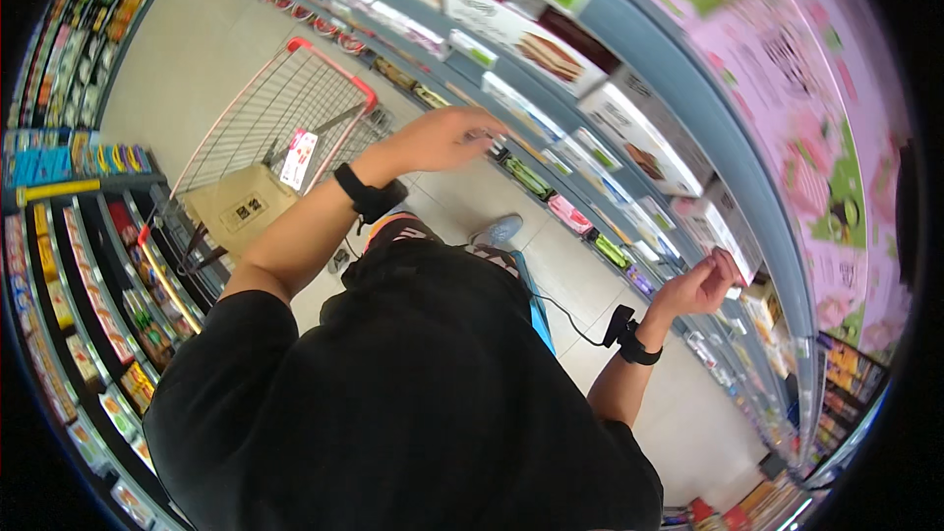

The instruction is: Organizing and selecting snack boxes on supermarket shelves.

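Note:
My left hand (451, 139) is raised in front of the store shelf with its fingers bent; something small and pale shows at the fingertips, but whether it is held is unclear. By the boxes at the right, my right hand (700, 284) has curled fingers close to the corner of a white and red box (719, 236); contact cannot be told. Black straps circle both wrists. Along the shelf stand a cake box with a layered-cake picture (527, 37) and a white box with a brown cake picture (641, 136).
A red-rimmed wire shopping cart (295, 99) stands at the left, with a tan bag (240, 206) in it. Stocked shelves (96, 295) line the lower left. Green and pink packages (568, 214) sit on the low shelf. A cable (564, 310) hangs by my body.

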`<action>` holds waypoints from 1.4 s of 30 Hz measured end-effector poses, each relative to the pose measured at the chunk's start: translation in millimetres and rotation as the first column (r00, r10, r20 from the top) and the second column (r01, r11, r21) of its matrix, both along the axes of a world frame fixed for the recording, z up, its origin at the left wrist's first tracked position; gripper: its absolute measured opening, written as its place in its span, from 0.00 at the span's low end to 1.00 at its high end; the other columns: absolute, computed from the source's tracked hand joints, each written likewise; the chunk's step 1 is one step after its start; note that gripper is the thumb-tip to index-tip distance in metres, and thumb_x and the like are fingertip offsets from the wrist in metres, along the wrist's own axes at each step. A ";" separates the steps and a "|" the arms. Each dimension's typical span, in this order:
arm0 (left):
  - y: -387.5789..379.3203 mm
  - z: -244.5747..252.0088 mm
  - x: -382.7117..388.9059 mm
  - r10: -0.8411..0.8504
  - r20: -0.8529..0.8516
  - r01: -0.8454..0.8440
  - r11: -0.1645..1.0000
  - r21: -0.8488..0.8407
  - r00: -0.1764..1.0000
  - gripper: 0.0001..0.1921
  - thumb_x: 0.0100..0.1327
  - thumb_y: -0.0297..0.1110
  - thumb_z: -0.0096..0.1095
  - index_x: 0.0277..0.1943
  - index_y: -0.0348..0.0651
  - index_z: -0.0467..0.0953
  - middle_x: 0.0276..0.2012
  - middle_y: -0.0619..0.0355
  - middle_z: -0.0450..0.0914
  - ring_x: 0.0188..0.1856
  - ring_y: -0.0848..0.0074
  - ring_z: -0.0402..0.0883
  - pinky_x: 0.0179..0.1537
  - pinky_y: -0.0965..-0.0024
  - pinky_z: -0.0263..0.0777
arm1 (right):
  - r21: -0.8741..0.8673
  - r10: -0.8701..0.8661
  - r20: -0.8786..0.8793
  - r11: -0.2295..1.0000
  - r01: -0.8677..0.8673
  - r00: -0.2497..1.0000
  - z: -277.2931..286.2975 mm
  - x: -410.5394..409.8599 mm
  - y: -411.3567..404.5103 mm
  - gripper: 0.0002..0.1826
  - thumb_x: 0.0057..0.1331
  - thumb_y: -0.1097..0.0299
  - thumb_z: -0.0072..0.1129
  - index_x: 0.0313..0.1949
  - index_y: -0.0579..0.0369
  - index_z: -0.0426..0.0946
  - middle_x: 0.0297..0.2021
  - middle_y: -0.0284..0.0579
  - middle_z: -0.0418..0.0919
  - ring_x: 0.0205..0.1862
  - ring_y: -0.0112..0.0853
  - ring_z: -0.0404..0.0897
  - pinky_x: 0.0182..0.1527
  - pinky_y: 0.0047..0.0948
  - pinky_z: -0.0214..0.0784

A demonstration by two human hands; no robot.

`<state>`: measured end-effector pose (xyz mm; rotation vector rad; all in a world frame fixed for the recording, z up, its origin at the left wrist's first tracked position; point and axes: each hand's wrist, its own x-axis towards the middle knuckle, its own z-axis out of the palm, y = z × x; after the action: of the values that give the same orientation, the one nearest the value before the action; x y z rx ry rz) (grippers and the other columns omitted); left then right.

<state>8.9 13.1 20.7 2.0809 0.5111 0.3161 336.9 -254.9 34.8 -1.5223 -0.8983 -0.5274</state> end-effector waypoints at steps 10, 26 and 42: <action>59.1 -168.2 -357.3 0.602 -0.270 -0.654 0.733 -0.185 0.751 0.18 0.62 0.32 0.56 0.54 0.38 0.78 0.45 0.50 0.84 0.44 0.63 0.83 0.47 0.65 0.76 | -0.777 0.394 0.161 0.616 -0.130 0.905 52.0 -115.9 232.8 0.36 0.60 0.66 0.68 0.65 0.64 0.63 0.62 0.57 0.69 0.64 0.44 0.69 0.66 0.37 0.56; -95.3 -354.4 -610.3 0.687 -0.717 -0.989 0.021 -0.143 0.118 0.26 0.58 0.40 0.62 0.55 0.29 0.76 0.48 0.37 0.81 0.53 0.53 0.80 0.56 0.62 0.71 | -0.967 0.387 0.140 0.253 0.041 0.912 62.0 -109.2 269.1 0.43 0.59 0.57 0.71 0.65 0.71 0.61 0.64 0.62 0.65 0.67 0.47 0.63 0.70 0.39 0.50; 27.8 -419.3 -541.3 0.793 -0.604 -0.994 0.020 -0.108 0.081 0.44 0.43 0.43 0.79 0.63 0.37 0.66 0.59 0.39 0.71 0.59 0.49 0.73 0.60 0.56 0.68 | -0.922 0.323 -0.294 0.151 -0.356 0.900 4.8 -282.1 207.6 0.06 0.71 0.74 0.49 0.41 0.63 0.74 0.37 0.41 0.76 0.39 0.28 0.74 0.46 0.27 0.67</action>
<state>-532.4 40.9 -398.6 0.8792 2.0528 0.4393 54.8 -47.3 39.7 -2.3043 -1.6814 0.6127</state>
